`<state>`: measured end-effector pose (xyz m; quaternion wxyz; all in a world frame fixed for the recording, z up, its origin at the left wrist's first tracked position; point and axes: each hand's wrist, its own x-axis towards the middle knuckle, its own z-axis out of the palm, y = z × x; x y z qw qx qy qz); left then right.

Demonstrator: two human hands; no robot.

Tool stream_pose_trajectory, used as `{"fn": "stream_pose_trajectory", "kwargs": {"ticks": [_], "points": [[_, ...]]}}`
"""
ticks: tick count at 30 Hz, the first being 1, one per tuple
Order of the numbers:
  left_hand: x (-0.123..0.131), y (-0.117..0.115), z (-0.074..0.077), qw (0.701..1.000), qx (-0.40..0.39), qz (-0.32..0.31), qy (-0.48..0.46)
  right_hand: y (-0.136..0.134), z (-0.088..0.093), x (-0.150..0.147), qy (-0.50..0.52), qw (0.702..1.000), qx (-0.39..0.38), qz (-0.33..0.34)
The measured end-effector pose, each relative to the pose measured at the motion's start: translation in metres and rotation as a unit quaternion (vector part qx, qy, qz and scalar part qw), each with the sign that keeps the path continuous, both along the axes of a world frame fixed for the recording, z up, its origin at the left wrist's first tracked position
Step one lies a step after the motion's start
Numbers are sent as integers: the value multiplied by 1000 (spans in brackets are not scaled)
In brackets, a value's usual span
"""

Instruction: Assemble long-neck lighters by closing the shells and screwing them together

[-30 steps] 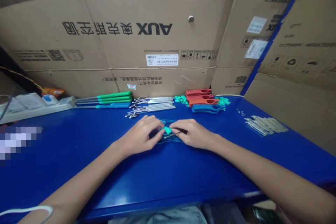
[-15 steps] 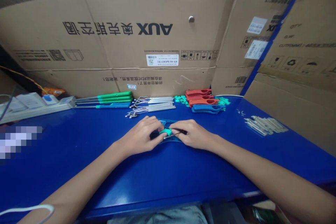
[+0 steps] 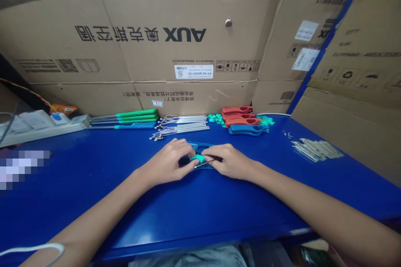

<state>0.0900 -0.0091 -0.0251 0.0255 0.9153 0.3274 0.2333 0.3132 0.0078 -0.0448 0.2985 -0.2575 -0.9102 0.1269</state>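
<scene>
My left hand (image 3: pixel 167 162) and my right hand (image 3: pixel 230 160) meet at the middle of the blue table (image 3: pixel 94 175). Between them is a small teal plastic piece (image 3: pixel 197 158), pinched by my left fingers. My right fingers hold a thin metal rod (image 3: pixel 208 162) with a dark end, its tip beside the teal piece. Under both hands lies a blue plastic handle housing (image 3: pixel 200 146), mostly hidden by my fingers. A dark part (image 3: pixel 183 161) shows beneath my left hand.
Along the table's back edge lie green-and-blue long lighters (image 3: pixel 136 117), wired metal tubes (image 3: pixel 183 125), red and blue handles (image 3: pixel 241 117), and teal pieces (image 3: pixel 265 121). A clear bag of pale parts (image 3: pixel 316 149) lies right. A power strip (image 3: pixel 40 127) sits left, before cardboard boxes (image 3: pixel 140 41).
The teal piece sits slightly lower and nearer me, and more of the blue housing shows above my fingers. My hands have drawn in a little around it.
</scene>
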Motion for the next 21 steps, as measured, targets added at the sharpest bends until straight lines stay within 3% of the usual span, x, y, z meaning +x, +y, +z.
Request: {"fn": "stream_pose_trajectory", "kwargs": {"ticks": [9,21], "points": [[-4,6,0,999,5,24,23,0,4,-1,-6,1000,-6,-1],[-8,7,6,999,-20,12,36,0,6,2,-42,999,-16,12]]}}
